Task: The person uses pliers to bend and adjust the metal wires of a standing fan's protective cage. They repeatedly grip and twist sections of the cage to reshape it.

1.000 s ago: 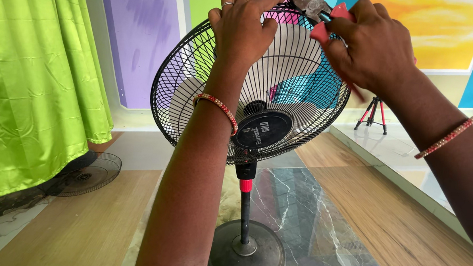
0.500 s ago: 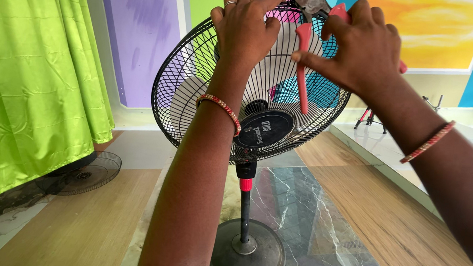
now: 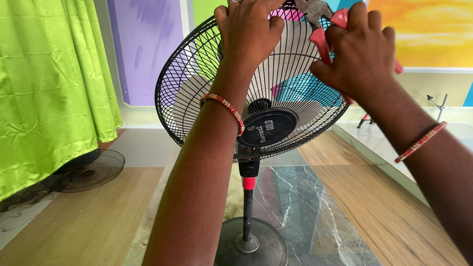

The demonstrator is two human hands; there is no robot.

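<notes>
Floor fan upright, pliers up-left.

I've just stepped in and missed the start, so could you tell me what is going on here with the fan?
A person is working at the top rim of a black pedestal fan that stands on a marble-patterned floor. The left hand grips the top of the wire guard, and the right hand holds red-handled pliers with their nose at the rim beside it. A spare fan guard lies on the floor by a green curtain.

Bright, even daylight; sharp focus
</notes>
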